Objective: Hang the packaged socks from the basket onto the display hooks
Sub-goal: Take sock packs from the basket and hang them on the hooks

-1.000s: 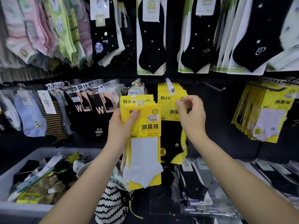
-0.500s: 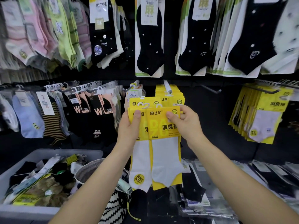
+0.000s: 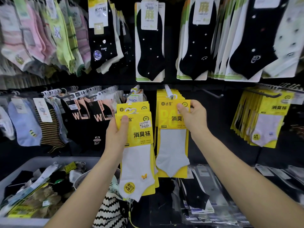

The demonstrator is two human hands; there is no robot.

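My left hand [image 3: 117, 134] grips a small stack of yellow sock packs [image 3: 137, 152] with white socks, thumb on the front card. My right hand [image 3: 193, 118] pinches the top right corner of one more yellow pack with a white sock [image 3: 172, 145]. That pack hangs at the front of a row of yellow packs on a display hook [image 3: 168, 92] with a white tip. Whether its hanger loop sits on the hook I cannot tell. The grey basket [image 3: 19, 170] at lower left holds several loose packaged socks.
An empty hook [image 3: 213, 94] juts out right of my right hand. More yellow packs [image 3: 264, 122] hang at far right. Black socks on cards hang above, striped and black pairs at left. Flat black packs [image 3: 197, 195] lie on the lower shelf. A zigzag-patterned bag [image 3: 111, 209] sits below.
My right hand took one yellow pack off the stack in my left hand and carried it up and right to the hook's row of yellow packs. The left hand stayed with the remaining stack.
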